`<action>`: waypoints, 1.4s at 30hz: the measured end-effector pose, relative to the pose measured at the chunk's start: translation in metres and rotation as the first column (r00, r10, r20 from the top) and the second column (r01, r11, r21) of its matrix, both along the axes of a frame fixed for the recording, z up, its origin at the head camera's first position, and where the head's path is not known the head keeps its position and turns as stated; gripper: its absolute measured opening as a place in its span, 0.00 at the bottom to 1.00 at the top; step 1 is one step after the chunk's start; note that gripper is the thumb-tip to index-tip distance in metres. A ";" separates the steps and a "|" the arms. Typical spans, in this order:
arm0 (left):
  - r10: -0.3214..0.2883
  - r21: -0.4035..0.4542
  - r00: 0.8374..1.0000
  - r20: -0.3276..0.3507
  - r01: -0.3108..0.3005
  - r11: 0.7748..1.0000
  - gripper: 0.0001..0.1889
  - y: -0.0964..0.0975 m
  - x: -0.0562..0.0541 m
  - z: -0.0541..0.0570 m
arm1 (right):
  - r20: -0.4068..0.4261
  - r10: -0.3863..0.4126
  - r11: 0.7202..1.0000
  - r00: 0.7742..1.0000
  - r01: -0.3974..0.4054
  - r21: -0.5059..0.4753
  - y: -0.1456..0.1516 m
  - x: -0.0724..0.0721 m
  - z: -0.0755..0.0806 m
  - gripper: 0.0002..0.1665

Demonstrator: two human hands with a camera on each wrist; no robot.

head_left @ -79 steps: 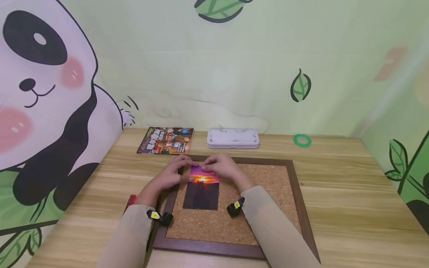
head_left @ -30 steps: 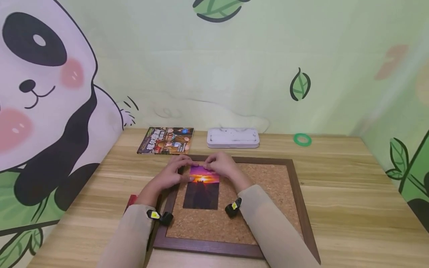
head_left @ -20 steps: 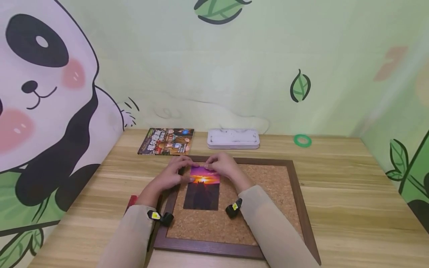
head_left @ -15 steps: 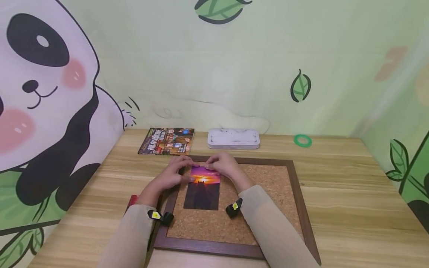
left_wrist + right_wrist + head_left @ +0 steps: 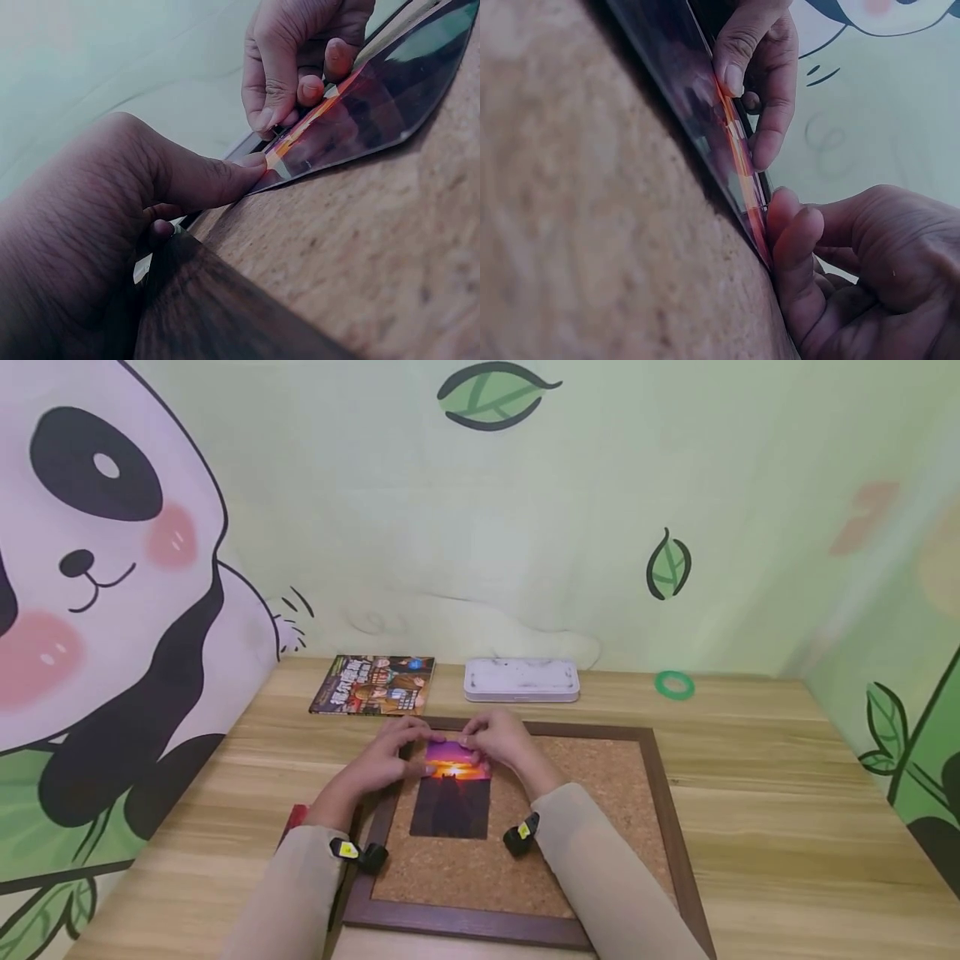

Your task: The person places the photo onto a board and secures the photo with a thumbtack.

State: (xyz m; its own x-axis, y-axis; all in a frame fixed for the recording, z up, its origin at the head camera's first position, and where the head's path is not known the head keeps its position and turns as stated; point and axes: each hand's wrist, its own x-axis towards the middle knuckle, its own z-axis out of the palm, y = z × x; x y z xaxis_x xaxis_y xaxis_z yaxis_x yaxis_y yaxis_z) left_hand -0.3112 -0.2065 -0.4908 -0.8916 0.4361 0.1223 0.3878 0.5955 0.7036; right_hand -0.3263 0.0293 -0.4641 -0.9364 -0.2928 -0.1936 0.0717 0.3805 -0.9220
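Observation:
A glossy sunset photo (image 5: 450,806) lies on the upper left of a brown-framed cork board (image 5: 517,877). My left hand (image 5: 382,760) rests at the photo's upper left corner, thumb on the left edge and fingers by the top edge. At the top edge, my right hand (image 5: 506,743) pinches a tiny pin (image 5: 762,208) between thumb and index finger; its thin shaft shows in the right wrist view, while its head is hidden. The other right fingertips touch the photo's upper part. In the left wrist view, the photo (image 5: 375,112) bends up a little from the cork.
Behind the board on the wooden table (image 5: 780,827) are a comic-style book (image 5: 372,685), a white case (image 5: 521,680) and a green tape roll (image 5: 675,685). A red item (image 5: 295,817) is partly hidden by the left arm. A printed panda backdrop stands behind.
The head view has tilted up slightly, so everything sits lower in it. My right fingertips have shifted slightly right along the photo's top edge since the oldest frame. My left hand keeps its place.

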 end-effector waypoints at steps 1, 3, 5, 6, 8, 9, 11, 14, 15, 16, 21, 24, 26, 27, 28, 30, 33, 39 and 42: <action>0.001 0.001 1.000 0.001 -0.001 1.000 0.23 0.000 0.000 0.000 | -0.002 0.000 1.000 1.000 0.000 0.002 0.000 0.000 -0.001 0.04; 0.001 -0.005 1.000 0.000 -0.001 1.000 0.23 0.000 0.000 -0.002 | -0.003 0.004 1.000 1.000 -0.004 0.003 0.000 0.001 -0.001 0.04; -0.002 -0.009 1.000 0.001 0.002 1.000 0.23 0.000 0.000 -0.003 | 0.000 0.008 1.000 1.000 -0.008 0.010 -0.001 0.001 -0.001 0.04; -0.003 -0.009 1.000 0.001 0.003 1.000 0.23 -0.001 -0.001 -0.003 | 0.000 0.008 1.000 1.000 -0.008 0.012 -0.001 0.002 -0.002 0.04; -0.005 -0.004 1.000 -0.003 0.005 1.000 0.23 -0.001 -0.001 -0.003 | -0.005 0.002 1.000 1.000 -0.002 0.023 -0.002 0.002 -0.001 0.05; -0.006 -0.001 1.000 -0.002 0.006 1.000 0.23 -0.001 -0.002 -0.003 | -0.008 0.000 1.000 1.000 0.001 0.029 -0.003 0.001 -0.001 0.05; -0.006 0.005 1.000 -0.007 0.006 1.000 0.23 0.000 -0.003 -0.003 | -0.013 -0.007 0.999 1.000 0.007 0.040 -0.003 0.000 0.000 0.05; -0.007 0.011 1.000 -0.002 0.007 1.000 0.22 -0.001 -0.002 -0.003 | -0.018 -0.011 0.999 1.000 0.012 0.047 -0.004 0.001 0.000 0.04; -0.007 0.012 1.000 -0.001 0.007 1.000 0.23 -0.001 -0.002 -0.003 | -0.020 -0.011 0.999 1.000 0.012 0.048 -0.005 0.002 0.000 0.04; -0.006 0.014 1.000 0.003 0.006 1.000 0.23 -0.001 -0.001 -0.003 | -0.025 -0.011 0.998 1.000 0.012 0.054 -0.005 0.002 0.000 0.05; -0.006 0.013 1.000 0.014 0.006 1.000 0.23 -0.002 -0.001 -0.003 | -0.050 -0.005 0.994 0.999 0.011 0.109 -0.007 0.001 0.001 0.07; -0.012 0.012 1.000 0.001 0.012 1.000 0.22 -0.001 -0.003 -0.004 | -0.058 -0.002 0.991 0.998 0.010 0.135 -0.008 0.001 0.003 0.07; -0.015 0.012 1.000 -0.003 0.015 1.000 0.22 -0.001 -0.004 -0.004 | -0.067 0.002 0.989 0.998 0.008 0.149 -0.008 0.000 0.005 0.08; -0.015 0.014 1.000 -0.001 0.015 1.000 0.22 -0.001 -0.004 -0.004 | -0.072 0.005 0.988 0.997 0.006 0.156 -0.009 0.000 0.005 0.08; -0.017 0.015 1.000 0.000 0.017 1.000 0.22 -0.002 -0.004 -0.004 | -0.074 0.008 0.986 0.997 0.004 0.164 -0.009 0.000 0.006 0.08; -0.015 0.016 1.000 0.009 0.015 1.000 0.22 -0.002 -0.004 -0.004 | -0.079 0.018 0.982 0.997 -0.003 0.191 -0.010 0.000 0.007 0.08; -0.014 0.018 1.000 0.015 0.014 1.000 0.22 -0.003 -0.003 -0.004 | -0.073 0.033 0.970 0.997 -0.014 0.244 -0.012 0.000 0.009 0.08; -0.015 0.024 1.000 -0.010 0.015 1.000 0.22 -0.002 -0.002 -0.002 | -0.054 0.071 0.942 0.996 -0.050 0.331 -0.017 -0.002 0.016 0.07; -0.013 0.025 1.000 -0.012 0.013 1.000 0.22 -0.001 -0.002 -0.001 | -0.072 0.112 0.932 0.991 -0.079 0.353 -0.017 -0.003 0.018 0.06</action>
